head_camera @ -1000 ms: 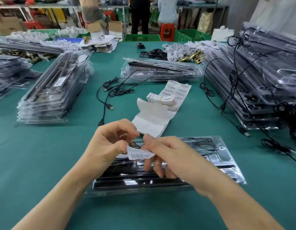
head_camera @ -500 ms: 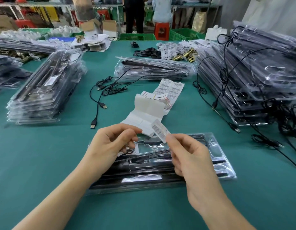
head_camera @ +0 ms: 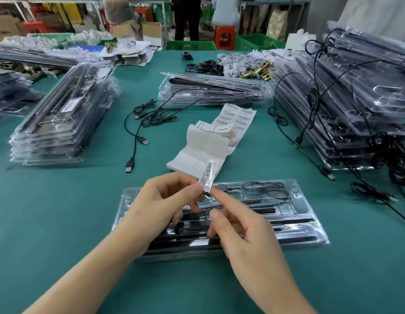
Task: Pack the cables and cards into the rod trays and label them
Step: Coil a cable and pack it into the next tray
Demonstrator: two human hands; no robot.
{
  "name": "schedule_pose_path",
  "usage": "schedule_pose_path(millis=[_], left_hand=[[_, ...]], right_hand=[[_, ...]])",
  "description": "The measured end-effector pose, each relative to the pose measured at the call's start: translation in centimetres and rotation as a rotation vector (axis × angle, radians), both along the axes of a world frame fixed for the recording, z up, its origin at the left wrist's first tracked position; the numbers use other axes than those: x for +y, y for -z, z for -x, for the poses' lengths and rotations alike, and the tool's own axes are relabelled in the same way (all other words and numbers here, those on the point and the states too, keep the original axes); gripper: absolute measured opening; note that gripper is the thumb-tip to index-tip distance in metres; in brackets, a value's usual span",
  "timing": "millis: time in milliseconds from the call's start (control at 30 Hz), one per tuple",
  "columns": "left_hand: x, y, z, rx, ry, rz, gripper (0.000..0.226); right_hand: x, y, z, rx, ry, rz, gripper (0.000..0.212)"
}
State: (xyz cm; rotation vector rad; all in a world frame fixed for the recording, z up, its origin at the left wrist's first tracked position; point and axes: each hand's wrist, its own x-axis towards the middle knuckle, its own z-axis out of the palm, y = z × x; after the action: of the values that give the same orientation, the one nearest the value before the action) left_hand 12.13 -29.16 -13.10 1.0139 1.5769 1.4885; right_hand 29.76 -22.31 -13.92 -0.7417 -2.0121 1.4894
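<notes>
We see our left hand (head_camera: 160, 205) pinching a curled barcode label (head_camera: 207, 175), right hand (head_camera: 242, 236) slack (straight forefinger touching its lower edge), clear moulded plastic tray (head_camera: 299, 193) beneath, teal desk (head_camera: 49, 211)

The barcode label (head_camera: 207, 174) changed hands. One second earlier both hands pinched it flat and low over the tray (head_camera: 294, 214). Half a second earlier the right hand (head_camera: 244, 230) alone held it up, and the left hand (head_camera: 160, 205) was apart from it. At inspection the left fingers (head_camera: 193, 189) pinched the label's lower end. The label stood nearly upright. The right thumb had come off, and only the extended right forefinger met its lower edge.
</notes>
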Motion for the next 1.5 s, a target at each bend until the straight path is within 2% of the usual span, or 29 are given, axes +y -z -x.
schedule_pose_path(millis=[67,133,200,267,300,367,433,567,700,867,967,1033,1100,1200,1267,1500], left_hand=[[0.0,0.0,0.0,-0.054,0.017,-0.014,0.017],[0.0,0.0,-0.1,-0.074,0.026,-0.008,0.016],[0.1,-0.1,0.0,0.047,0.050,0.037,0.018],[0.4,-0.3,0.0,0.216,0.107,0.078,0.023],[0.7,-0.4,-0.2,0.258,0.137,0.086,0.024],[1.3,-1.0,-0.8,0.317,0.190,0.105,0.023],[1.9,-1.6,-1.2,0.364,0.251,0.136,0.020],[3.3,-2.5,-1.3,0.394,0.346,0.201,0.015],[4.9,-3.2,-1.6,0.426,0.349,0.224,0.016],[7.1,-2.8,-1.8,0.487,0.248,0.252,0.018],[8.1,-1.8,-1.6,0.543,0.087,0.290,0.024],[8.0,-1.3,-1.5,0.550,-0.018,0.236,0.022],[7.6,-1.1,-2.2,0.650,-0.025,0.151,0.013],[6.8,-0.5,-3.7,0.947,0.111,0.060,0.024],[6.5,-0.2,-4.6,1.074,0.184,0.048,0.031],[6.4,0.8,-5.7,1.306,0.320,0.146,0.046]], right_hand=[[0.6,-0.2,-0.5,-0.056,0.026,-0.165,0.037],[2.0,-1.0,-1.0,-0.079,0.131,-0.239,0.019],[4.2,-1.9,-1.7,-0.080,0.179,-0.184,0.028],[6.4,-3.2,-2.3,-0.142,0.096,-0.093,0.039],[7.2,-3.6,-2.4,-0.210,0.036,-0.086,0.036],[8.4,-4.0,-2.5,-0.298,-0.026,-0.111,0.020],[9.3,-4.1,-2.6,-0.299,-0.019,-0.142,0.012],[10.9,-3.7,-2.9,-0.300,0.023,-0.124,0.009],[12.0,-3.0,-2.9,-0.309,0.026,-0.071,0.017],[13.6,-2.7,-3.0,-0.363,0.079,-0.133,0.016],[14.8,-2.5,-3.2,-0.415,0.158,-0.216,0.018],[15.3,-2.2,-3.5,-0.455,0.177,-0.217,0.019],[15.5,-1.7,-3.4,-0.508,0.168,-0.205,0.021],[15.5,-1.1,-3.0,-0.564,0.163,-0.214,0.024],[15.4,-0.9,-2.9,-0.577,0.163,-0.221,0.025],[15.1,-0.5,-3.3,-0.649,0.255,-0.303,0.025]])
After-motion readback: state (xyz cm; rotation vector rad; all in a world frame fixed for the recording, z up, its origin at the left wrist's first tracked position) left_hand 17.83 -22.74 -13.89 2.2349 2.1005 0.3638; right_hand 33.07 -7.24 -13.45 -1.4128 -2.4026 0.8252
